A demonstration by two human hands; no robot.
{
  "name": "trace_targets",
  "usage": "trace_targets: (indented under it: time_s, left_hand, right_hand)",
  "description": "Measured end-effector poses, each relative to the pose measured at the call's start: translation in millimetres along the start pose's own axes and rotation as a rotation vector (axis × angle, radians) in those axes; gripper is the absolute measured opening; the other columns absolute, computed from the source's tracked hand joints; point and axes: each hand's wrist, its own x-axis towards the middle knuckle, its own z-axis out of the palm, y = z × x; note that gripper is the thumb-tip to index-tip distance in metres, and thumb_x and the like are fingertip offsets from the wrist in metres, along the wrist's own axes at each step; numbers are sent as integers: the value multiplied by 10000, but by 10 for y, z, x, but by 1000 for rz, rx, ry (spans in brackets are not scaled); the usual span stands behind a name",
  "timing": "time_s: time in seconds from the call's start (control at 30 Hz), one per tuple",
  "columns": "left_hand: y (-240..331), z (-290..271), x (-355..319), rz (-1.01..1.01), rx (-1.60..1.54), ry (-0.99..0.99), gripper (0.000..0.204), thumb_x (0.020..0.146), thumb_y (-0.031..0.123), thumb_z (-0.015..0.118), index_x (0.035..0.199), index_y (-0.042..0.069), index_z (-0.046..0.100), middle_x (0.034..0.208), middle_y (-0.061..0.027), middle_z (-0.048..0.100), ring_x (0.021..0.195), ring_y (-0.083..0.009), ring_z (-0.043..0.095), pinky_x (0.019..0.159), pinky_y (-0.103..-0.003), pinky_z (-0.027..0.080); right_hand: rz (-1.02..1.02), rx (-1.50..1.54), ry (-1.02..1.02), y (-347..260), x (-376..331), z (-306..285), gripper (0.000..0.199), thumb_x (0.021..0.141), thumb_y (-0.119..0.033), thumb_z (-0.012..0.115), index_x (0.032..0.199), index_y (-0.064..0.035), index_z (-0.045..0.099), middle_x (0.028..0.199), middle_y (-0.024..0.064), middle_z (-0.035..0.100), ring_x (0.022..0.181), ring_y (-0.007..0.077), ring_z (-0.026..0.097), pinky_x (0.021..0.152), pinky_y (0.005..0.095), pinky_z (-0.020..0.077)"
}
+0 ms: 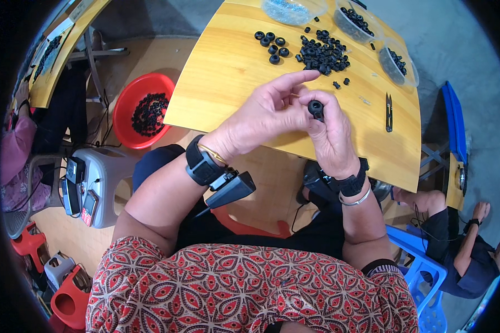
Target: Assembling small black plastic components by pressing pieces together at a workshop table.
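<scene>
Above the table's near edge, my two hands meet. My right hand (pixel 334 130) pinches a round black ring-shaped rubber piece (pixel 315 107) with a hole in its middle, between thumb and curled index finger. My left hand (pixel 272 114) comes in from the side, its thumb reaching up against the right hand and its index finger stretched past the piece; the other fingers are curled, and what lies between them is hidden. Beyond the hands lies a heap of small black spool-shaped parts (pixel 323 54). To its left sit several round black pieces (pixel 274 49) like the held one.
Black-handled thread snips (pixel 389 114) lie on the wooden table (pixel 222 72). Clear tubs (pixel 354 28) stand along its far side. A red basin (pixel 129 136) of black parts is on the floor at left. A grey stool (pixel 108 188) holds phones. Other people sit left and right.
</scene>
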Motion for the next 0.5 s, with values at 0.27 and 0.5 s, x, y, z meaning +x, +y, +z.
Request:
trace_targets:
  time_s: [0.27,0.5]
  left_hand:
    - [-82,215,-21,65,245,-99,998,522,222,810,1309,107,206,1214,-101,406,1062,-179,439,897,-310,388]
    - [-145,319,-37,165,256,-12,516,644,198,726,1051,32,456,961,-39,475,900,-103,454,786,-245,406]
  right_hand:
    - [3,16,-5,-17,-57,-3,402,843,-412,439,1014,-48,431,760,89,488,666,212,524,606,296,425]
    - [-74,-31,41,-4,-95,31,240,772,-178,506,974,-62,448,772,85,501,649,218,518,611,304,416]
